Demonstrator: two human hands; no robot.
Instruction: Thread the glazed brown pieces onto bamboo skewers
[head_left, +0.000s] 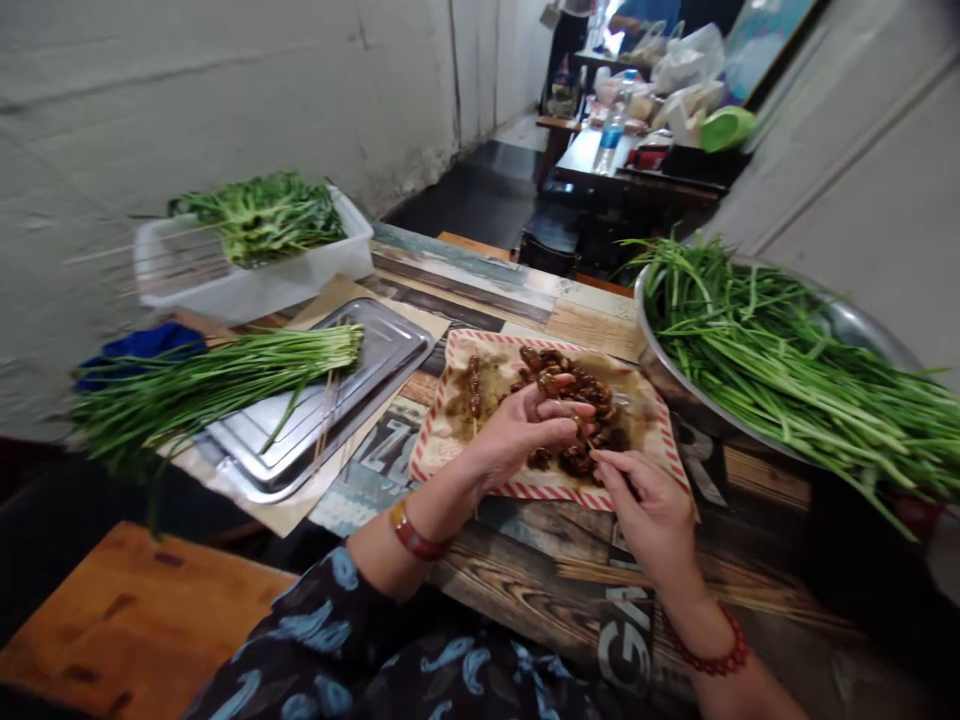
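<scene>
Brown glistening food pieces [607, 400] lie heaped on a stained paper sheet with a red-striped border [675, 455]. Over the heap, my left hand [517, 430] has its fingers curled around one or more of the brown pieces. My right hand [649, 505] is beside it to the right, thumb and forefinger pinched together; what they hold is too small to make out. A short skewer with brown pieces [474, 385] lies at the left part of the sheet.
At left, long green stalks [225, 390] and thin sticks lie on a metal tray [397, 345]; behind is a white bin [300, 270] with skewered greens. A metal bowl [649, 335] of greens stands right. A person stands far back.
</scene>
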